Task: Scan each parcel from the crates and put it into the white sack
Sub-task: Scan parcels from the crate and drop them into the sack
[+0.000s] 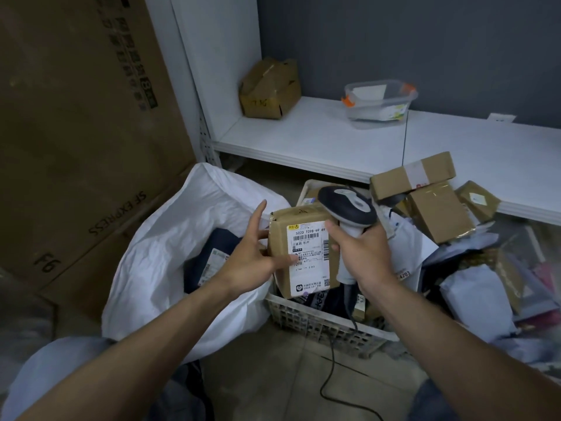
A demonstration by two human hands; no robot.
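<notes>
Our forearms (170, 338) reach over the crate (318, 323). We grip the parcel (303, 253) with our left hand (252, 253) above the crate's near-left corner, its long axis roughly upright, label facing us, far side hidden. Our right hand (364, 253) grasps the scanner (349, 205) above the crate. Left of the crate gapes the white sack (170, 238).

Labelled brown parcel (303, 250) above crate (318, 320)

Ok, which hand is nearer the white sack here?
Left. The left hand, holding the parcel, sits right at the open edge of the white sack; the right hand grips the scanner over the crate, on the parcel's far side.
</notes>
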